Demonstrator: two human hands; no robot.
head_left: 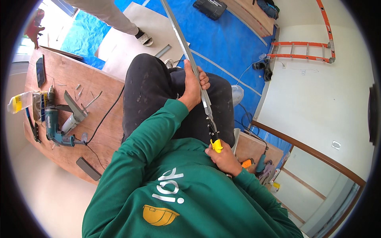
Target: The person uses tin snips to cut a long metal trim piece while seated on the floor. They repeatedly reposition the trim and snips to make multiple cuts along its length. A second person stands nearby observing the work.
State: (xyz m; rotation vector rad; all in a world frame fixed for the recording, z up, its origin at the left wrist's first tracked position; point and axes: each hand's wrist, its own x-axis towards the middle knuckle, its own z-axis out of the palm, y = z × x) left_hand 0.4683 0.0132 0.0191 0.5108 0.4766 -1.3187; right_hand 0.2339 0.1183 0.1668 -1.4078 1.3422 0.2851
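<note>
Right hand: closed around the yellow-handled snips, near, in front of our green sweatshirt.
Snips' dark head: points far and meets the strip's near end; we cannot tell whether the blades are parted or closed on the metal.
Left hand: farther out, clamped around the metal strip, thumb to the left, fingers wrapped on the right; our two hands are apart.
Strip: long, grey, slanting from over our lap to the far side, leaning left.
Step in hand: looks to us like snipping at the strip's near end.
Next move: calls, we judge, for a firm left grip and well-seated blades before a squeeze; the long far end could swing.
Wooden board: on our left, bearing a teal drill and, at its near end, a phone.
Far ground: blue sheet; co-worker's leg at left, black case mid, orange ladder at right.
</note>
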